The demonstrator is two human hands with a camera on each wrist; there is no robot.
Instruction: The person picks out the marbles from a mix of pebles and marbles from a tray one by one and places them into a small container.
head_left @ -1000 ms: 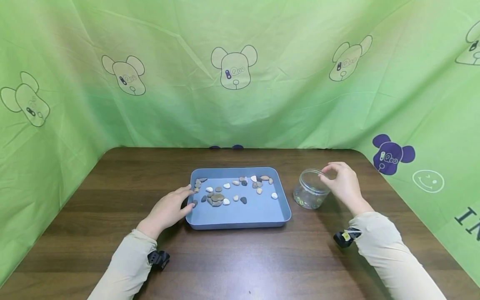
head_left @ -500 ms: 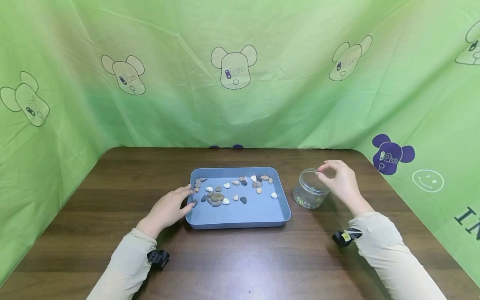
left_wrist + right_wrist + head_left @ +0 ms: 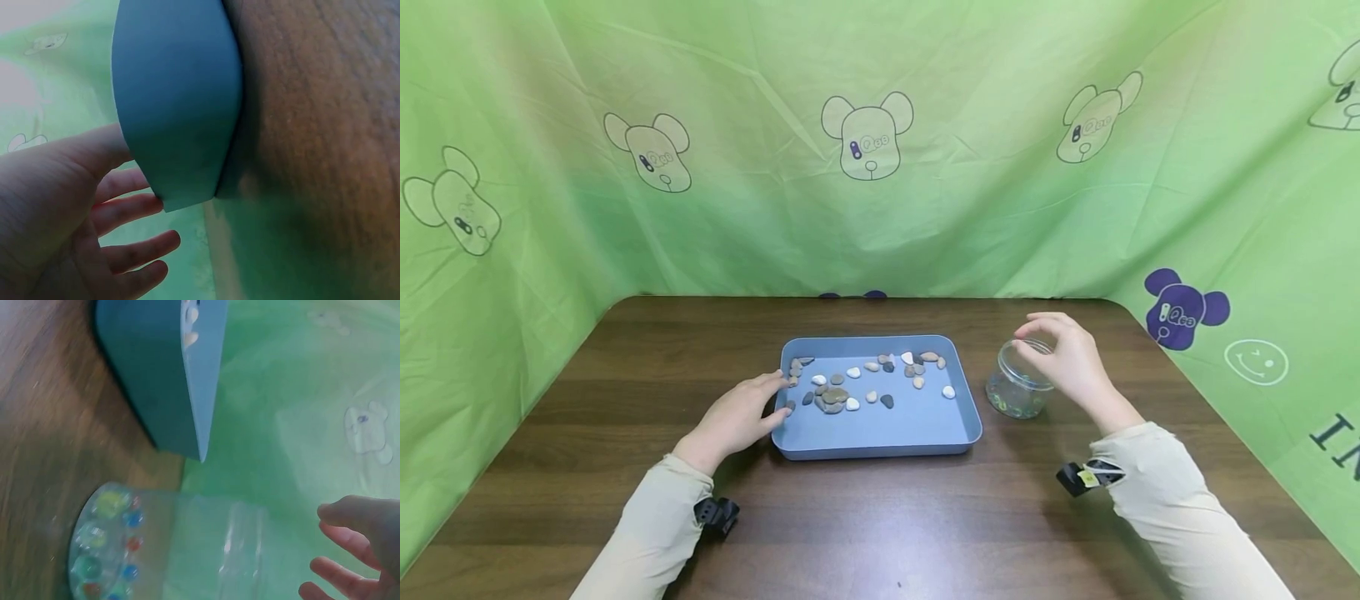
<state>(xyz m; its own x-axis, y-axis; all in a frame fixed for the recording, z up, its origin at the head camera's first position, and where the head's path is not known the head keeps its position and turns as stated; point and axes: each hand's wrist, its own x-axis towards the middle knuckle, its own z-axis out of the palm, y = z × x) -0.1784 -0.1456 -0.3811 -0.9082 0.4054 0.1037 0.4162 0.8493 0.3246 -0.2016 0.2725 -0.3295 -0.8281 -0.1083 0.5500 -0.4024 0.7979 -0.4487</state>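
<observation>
Shifted leftward since a second ago: right hand (image 3: 1067, 360), fingers (image 3: 350, 519) loosely spread above jar (image 3: 1018, 389) (marbles inside), gripping nothing. Left hand (image 3: 737, 418) flat against tray (image 3: 880, 429) edge, fingers straight. Likely mid-reach toward stones (image 3: 835, 396); next calls for a precise pinch.

clear jar (image 3: 1019, 385): round, lidless, upright on the bench, coloured marbles (image 3: 103, 550) seen at its bottom, set just right of the tray | blue tray (image 3: 880, 421): shallow, rectangular, flat on the bench, pebbles (image 3: 835, 394) scattered over its far half
</observation>
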